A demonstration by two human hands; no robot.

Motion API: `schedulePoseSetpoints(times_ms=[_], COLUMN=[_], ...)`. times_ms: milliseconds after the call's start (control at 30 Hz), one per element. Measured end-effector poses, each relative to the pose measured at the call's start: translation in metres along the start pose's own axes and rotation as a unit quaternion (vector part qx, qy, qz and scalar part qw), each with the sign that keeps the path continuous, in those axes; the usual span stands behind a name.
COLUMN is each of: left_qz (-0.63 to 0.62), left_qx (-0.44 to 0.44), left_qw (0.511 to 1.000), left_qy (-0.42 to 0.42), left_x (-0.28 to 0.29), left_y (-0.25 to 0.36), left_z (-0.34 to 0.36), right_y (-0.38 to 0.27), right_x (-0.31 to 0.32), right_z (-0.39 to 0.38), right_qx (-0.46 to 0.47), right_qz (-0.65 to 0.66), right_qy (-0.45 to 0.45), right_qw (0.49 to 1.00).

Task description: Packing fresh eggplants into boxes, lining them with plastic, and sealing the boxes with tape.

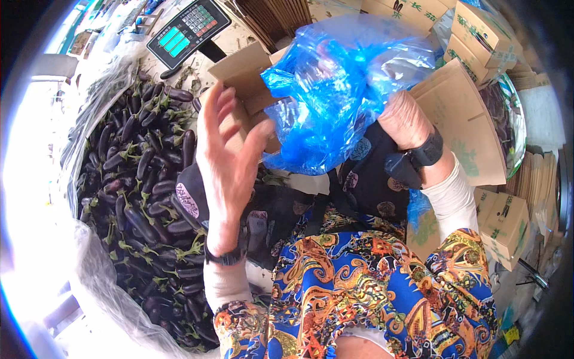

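A crumpled blue plastic bag [323, 102] fills the upper middle, partly over an open cardboard box [239, 72]. My right hand [405, 119] grips the right side of the bag, its fingertips hidden in the plastic. My left hand [227, 149] is raised at the bag's left edge with fingers apart and slightly curved, holding nothing that I can see. Behind my wrists is dark cloth with round printed patches [356, 185].
A big heap of dark eggplants [140, 221] in clear plastic sheeting [92, 269] spreads along the left. A digital scale [191, 33] stands at the top. Flattened cardboard [460, 125], stacked boxes [502, 227] and a sack of dark produce [502, 107] crowd the right side.
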State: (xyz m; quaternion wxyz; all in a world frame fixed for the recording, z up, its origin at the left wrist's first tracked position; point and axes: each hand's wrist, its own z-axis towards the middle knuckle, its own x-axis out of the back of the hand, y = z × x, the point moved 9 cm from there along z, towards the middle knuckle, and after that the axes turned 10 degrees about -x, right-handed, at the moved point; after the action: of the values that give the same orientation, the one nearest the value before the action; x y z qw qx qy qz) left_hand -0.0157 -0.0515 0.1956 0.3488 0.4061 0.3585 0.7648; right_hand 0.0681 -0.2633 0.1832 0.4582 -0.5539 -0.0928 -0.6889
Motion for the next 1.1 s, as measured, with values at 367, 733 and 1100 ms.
schedulePoseSetpoints(times_ms=[367, 733, 1100], left_qz=[-0.440, -0.400, -0.617], left_qx=[0.110, 0.151, -0.118], left_qw=[0.890, 0.892, 0.771], left_qy=[0.055, -0.145, -0.104], left_x=[-0.029, 0.008, 0.102], left_y=[-0.027, 0.025, 0.070], left_z=[0.034, -0.066, -0.056], right_y=[0.051, 0.009, -0.015], right_x=[-0.061, -0.105, -0.178], right_z=[0.027, 0.072, 0.125], right_qx=[-0.363, 0.038, -0.129], right_qz=[0.684, -0.027, 0.211], right_qy=[-0.141, -0.162, -0.005], right_qw=[0.617, 0.986, 0.969])
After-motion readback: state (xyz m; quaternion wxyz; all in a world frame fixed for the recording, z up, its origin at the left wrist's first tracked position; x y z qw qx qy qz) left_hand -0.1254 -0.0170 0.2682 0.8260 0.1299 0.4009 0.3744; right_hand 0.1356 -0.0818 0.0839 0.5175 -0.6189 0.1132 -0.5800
